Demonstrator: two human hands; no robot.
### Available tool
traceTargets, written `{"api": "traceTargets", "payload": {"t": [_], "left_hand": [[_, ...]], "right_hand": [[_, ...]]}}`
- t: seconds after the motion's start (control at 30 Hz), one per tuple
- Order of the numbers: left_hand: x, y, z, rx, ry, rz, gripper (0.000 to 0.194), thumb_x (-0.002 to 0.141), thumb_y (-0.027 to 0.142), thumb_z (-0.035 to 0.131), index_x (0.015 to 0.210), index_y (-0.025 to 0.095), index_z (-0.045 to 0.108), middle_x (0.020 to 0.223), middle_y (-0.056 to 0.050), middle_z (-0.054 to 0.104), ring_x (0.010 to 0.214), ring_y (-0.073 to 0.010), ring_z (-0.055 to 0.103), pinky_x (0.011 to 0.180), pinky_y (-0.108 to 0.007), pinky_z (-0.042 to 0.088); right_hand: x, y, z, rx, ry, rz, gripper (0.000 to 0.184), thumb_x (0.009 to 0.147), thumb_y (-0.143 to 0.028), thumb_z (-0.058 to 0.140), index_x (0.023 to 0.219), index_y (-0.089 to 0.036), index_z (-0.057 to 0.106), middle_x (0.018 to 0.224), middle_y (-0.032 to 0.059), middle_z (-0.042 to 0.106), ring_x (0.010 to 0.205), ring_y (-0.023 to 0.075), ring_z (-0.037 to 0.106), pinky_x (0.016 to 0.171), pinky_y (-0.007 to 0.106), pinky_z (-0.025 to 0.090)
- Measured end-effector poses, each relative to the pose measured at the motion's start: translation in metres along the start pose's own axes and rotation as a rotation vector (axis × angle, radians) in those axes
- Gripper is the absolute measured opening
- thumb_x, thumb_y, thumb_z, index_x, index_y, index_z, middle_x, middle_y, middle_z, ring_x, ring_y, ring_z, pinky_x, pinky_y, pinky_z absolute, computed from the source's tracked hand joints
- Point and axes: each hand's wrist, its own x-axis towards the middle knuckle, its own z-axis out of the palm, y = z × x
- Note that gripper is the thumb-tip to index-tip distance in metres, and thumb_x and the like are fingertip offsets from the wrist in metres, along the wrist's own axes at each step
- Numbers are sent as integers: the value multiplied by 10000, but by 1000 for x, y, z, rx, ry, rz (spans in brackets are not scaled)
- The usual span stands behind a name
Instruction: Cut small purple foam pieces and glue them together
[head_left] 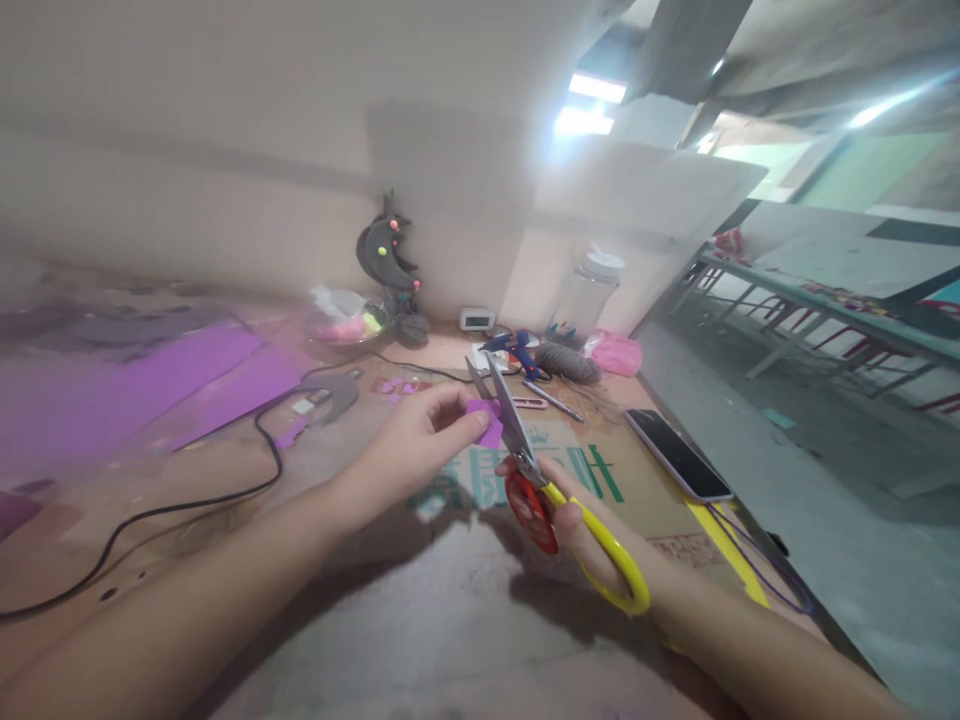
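Observation:
Between the thumb and fingers of my left hand is a small purple piece, thin like felt or foam sheet; which material I cannot tell. My right hand grips a pair of scissors with one red and one yellow handle loop. The scissor blades stand apart and point up and away, right beside the purple piece. Whether the blades touch it is hard to make out. Beneath both hands lies a cardboard sheet with green printed characters, partly covered by my arms.
Large purple sheets lie at left, near a black cable. Purple scraps, a blue glue gun, a pen, grey yarn and a plastic bottle sit toward the wall. A phone rests by the right edge.

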Motion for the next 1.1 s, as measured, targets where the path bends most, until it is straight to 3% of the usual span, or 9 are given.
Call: {"api": "traceTargets", "payload": {"t": [0.33, 0.6, 1.1], "left_hand": [[1, 2, -2, 36, -17, 9, 199, 866, 305, 606, 719, 176, 567, 695, 38, 552, 660, -113, 511, 620, -235, 399], [2, -4, -8, 57, -12, 21, 216, 887, 336, 621, 741, 177, 609, 731, 29, 615, 697, -121, 555, 654, -239, 420], [3, -1, -9, 104, 31, 36, 274, 910, 394, 587, 746, 175, 594, 744, 10, 601, 721, -141, 555, 679, -256, 431]], "right_hand": [[-1, -3, -1, 6, -2, 49, 778, 831, -834, 432, 1291, -209, 468, 850, 1, 404, 639, 122, 291, 520, 239, 294], [1, -11, -1, -54, 39, 77, 832, 794, -874, 421, 1269, -195, 500, 852, 13, 426, 660, 131, 315, 506, 232, 277], [1, -8, 1, 7, 36, 56, 699, 847, -809, 458, 1183, -199, 514, 815, -4, 416, 613, 111, 302, 500, 230, 282]]}}
